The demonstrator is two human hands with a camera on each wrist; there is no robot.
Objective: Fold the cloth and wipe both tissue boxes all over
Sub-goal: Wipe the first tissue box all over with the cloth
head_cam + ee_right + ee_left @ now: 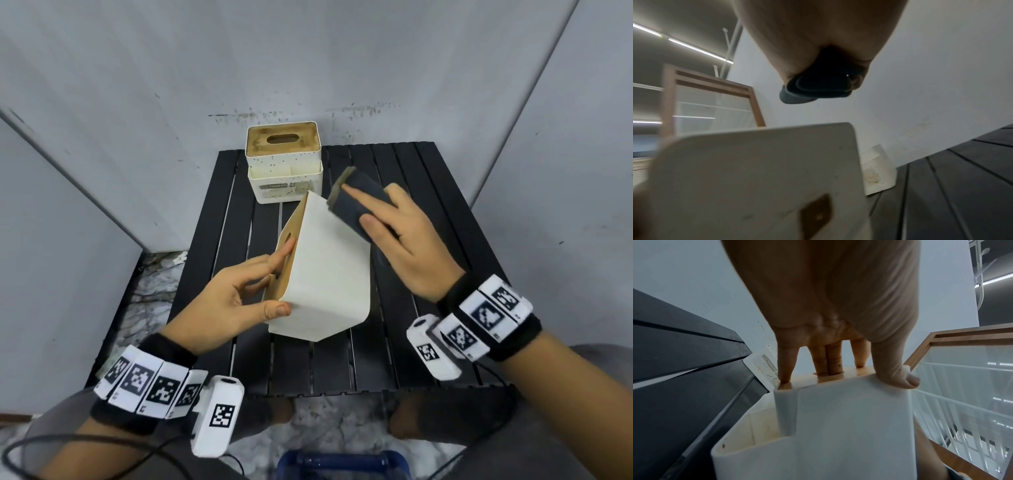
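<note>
A plain white tissue box [325, 270] with a wooden lid is tipped on its side over the black slatted table [342, 363]. My left hand [239, 294] grips it, thumb on the white side and fingers on the wooden lid [838, 374]. My right hand [394, 233] holds the folded dark grey cloth [356, 202] against the box's far upper edge, fingers lying over the cloth. In the right wrist view the cloth [818, 89] hangs above the box [760, 178]. A second, speckled white tissue box [284, 161] stands upright at the back of the table.
Grey walls close in behind and on both sides of the table. A blue object [342, 462] sits on the floor by the near edge. My knees [411, 421] are under the front edge. Bare slats lie right of the boxes.
</note>
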